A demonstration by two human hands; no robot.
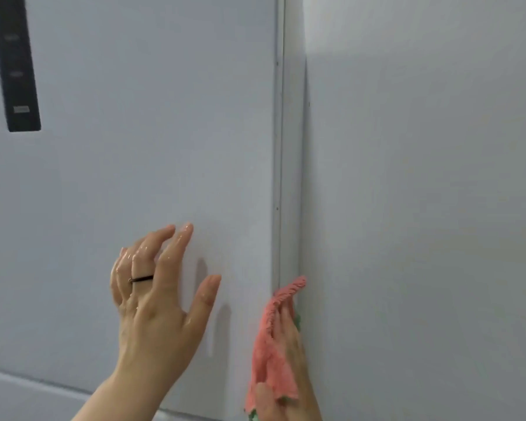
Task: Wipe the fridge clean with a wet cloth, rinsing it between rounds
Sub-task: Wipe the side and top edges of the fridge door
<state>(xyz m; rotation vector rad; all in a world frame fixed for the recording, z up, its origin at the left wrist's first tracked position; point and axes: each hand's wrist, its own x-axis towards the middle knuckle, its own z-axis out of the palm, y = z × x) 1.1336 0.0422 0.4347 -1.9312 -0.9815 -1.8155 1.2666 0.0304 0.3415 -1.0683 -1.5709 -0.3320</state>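
The pale grey fridge door (134,162) fills the left half of the head view. My left hand (155,302), wet and wearing a dark ring, rests flat against the door with fingers spread. A pink cloth (271,354) with a green underside is pressed against the fridge's right side edge (290,177). My right hand (289,354) holds that cloth, thumb over its lower part and fingers extended up along the narrow gap beside the wall.
A plain grey wall (422,208) stands close to the fridge's right side, leaving a narrow gap. A dark control panel strip (16,65) sits at the door's upper left. The door's lower seam (43,381) runs across the bottom left.
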